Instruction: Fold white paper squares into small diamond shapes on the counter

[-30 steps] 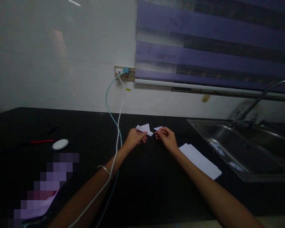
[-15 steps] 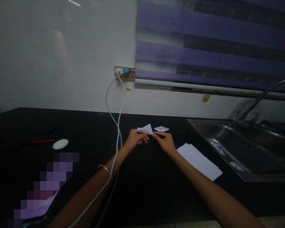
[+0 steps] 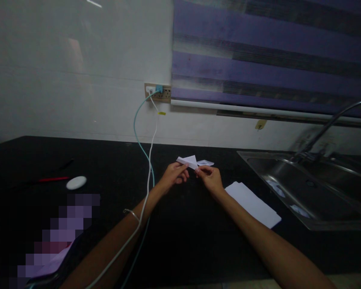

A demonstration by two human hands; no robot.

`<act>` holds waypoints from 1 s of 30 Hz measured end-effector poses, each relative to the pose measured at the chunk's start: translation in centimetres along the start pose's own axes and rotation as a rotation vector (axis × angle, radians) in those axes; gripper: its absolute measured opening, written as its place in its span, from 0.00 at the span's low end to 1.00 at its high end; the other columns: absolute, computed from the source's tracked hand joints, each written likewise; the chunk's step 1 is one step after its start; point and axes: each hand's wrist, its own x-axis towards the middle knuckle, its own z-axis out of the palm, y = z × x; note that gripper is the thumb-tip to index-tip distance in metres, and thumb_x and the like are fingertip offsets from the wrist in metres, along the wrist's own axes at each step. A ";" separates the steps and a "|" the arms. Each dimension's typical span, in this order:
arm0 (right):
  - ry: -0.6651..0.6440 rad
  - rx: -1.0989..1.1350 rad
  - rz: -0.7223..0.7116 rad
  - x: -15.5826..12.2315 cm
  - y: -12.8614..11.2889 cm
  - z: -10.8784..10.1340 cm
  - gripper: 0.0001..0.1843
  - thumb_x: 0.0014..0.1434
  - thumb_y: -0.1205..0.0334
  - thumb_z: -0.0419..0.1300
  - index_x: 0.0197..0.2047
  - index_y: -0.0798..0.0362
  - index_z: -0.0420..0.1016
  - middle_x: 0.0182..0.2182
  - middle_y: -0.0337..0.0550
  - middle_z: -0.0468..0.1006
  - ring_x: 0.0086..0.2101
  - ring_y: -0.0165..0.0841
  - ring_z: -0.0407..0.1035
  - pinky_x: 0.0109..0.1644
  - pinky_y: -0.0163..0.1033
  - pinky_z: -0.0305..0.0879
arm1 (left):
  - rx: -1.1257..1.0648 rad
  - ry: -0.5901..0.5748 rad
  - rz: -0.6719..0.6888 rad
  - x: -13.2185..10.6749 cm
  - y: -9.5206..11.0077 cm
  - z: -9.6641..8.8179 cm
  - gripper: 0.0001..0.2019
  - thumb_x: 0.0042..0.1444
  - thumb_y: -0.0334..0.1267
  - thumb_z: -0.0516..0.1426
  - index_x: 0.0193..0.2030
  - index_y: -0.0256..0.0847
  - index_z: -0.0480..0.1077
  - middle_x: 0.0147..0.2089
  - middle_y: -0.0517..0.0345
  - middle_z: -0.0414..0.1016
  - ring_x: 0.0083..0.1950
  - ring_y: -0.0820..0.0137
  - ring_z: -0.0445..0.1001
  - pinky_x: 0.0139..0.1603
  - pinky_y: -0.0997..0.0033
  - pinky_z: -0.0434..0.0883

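Observation:
Between my two hands, above the dark counter, is a small piece of folded white paper (image 3: 187, 161) with a pointed flap standing up. My left hand (image 3: 175, 175) pinches its left part, thumb on top and the other fingers curled beneath. At the paper's lower right corner, the fingertips of my right hand (image 3: 209, 177) are closed on it. Just behind the right hand lies a second folded paper (image 3: 205, 163), diamond-shaped and partly covered. A stack of white paper sheets (image 3: 253, 204) rests beside my right forearm.
A white cable (image 3: 151, 160) and a teal cable (image 3: 136, 124) run from the wall socket (image 3: 165, 94) across my left forearm. On the left are a white oval object (image 3: 76, 182), a red stick-like item (image 3: 53, 179) and a pixelated screen (image 3: 52, 261). A steel sink (image 3: 311, 200) is at right.
The folded paper has shifted slightly right and turned, showing a long folded edge toward me. It now overlaps the diamond-shaped paper in view. Both hands still grip it.

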 end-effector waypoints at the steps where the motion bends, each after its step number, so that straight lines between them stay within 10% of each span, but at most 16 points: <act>1: 0.013 -0.058 -0.029 -0.1 0.0 0.1 0.12 0.51 0.55 0.64 0.32 0.56 0.79 0.25 0.44 0.78 0.27 0.37 0.72 0.33 0.39 0.65 | -0.018 -0.019 -0.011 0.0 0.0 0.1 0.20 0.52 0.55 0.58 0.34 0.35 0.69 0.29 0.56 0.73 0.23 0.78 0.70 0.18 0.82 0.55; 13: -0.349 -0.343 -0.383 -1.4 -1.5 0.7 0.10 0.60 0.60 0.57 0.37 0.51 0.79 0.35 0.44 0.79 0.36 0.35 0.72 0.43 0.41 0.66 | -0.104 0.142 0.021 0.3 -1.0 -0.7 0.14 0.47 0.44 0.59 0.37 0.37 0.68 0.28 0.63 0.68 0.25 0.76 0.66 0.21 0.80 0.59; 20: -0.206 0.097 -0.005 0.0 0.2 0.1 0.16 0.57 0.49 0.59 0.34 0.54 0.77 0.29 0.43 0.77 0.26 0.30 0.69 0.33 0.37 0.67 | -0.148 0.130 0.000 -0.1 -0.5 -0.2 0.07 0.46 0.35 0.56 0.32 0.36 0.71 0.27 0.60 0.71 0.27 0.73 0.68 0.30 0.74 0.64; 30: -0.246 0.382 0.310 -0.1 -0.2 0.3 0.17 0.44 0.52 0.70 0.32 0.55 0.77 0.26 0.41 0.76 0.24 0.26 0.68 0.28 0.32 0.68 | 0.045 -0.230 -0.011 0.2 -2.0 -1.0 0.13 0.48 0.43 0.57 0.34 0.36 0.74 0.29 0.56 0.71 0.26 0.73 0.64 0.27 0.76 0.59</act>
